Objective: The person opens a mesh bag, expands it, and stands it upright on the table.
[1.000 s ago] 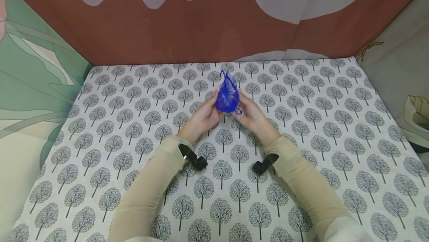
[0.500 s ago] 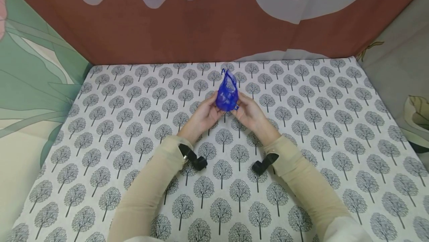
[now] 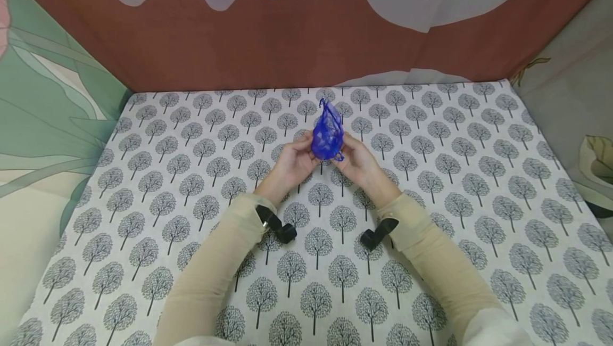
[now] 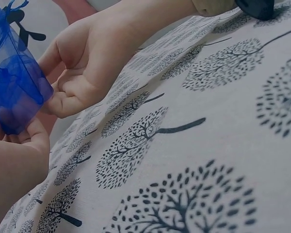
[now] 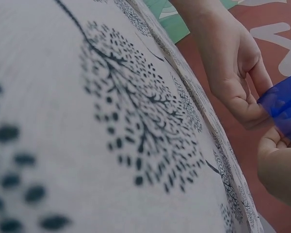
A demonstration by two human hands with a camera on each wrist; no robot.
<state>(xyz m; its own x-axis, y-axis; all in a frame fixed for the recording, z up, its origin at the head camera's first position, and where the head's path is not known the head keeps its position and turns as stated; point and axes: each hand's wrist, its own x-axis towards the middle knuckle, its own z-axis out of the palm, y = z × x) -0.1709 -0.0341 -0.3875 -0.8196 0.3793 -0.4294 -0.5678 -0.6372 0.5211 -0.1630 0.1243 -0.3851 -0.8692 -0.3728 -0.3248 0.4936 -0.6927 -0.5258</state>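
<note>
A sheer blue drawstring pouch hangs between both hands above the table, mouth end up and narrowing to a point, with cord ends at its top and lower right. My left hand pinches its left side, thumb toward the front. Opposite it, my right hand pinches the right side. In the left wrist view, fingers show through the thin blue fabric, which is bunched inside. The right wrist view has only part of the pouch at its right edge.
A white cloth printed with dark trees covers the table. Behind it stands a red-brown backdrop, with a green leaf-patterned one at the left and a greyish one at the right. Black camera mounts sit on both wrists.
The pouch has shifted slightly right and turned a little between the fingers. The lower cord loop moved in and out of sight. Both hands keep hold, forearms nearly still.
</note>
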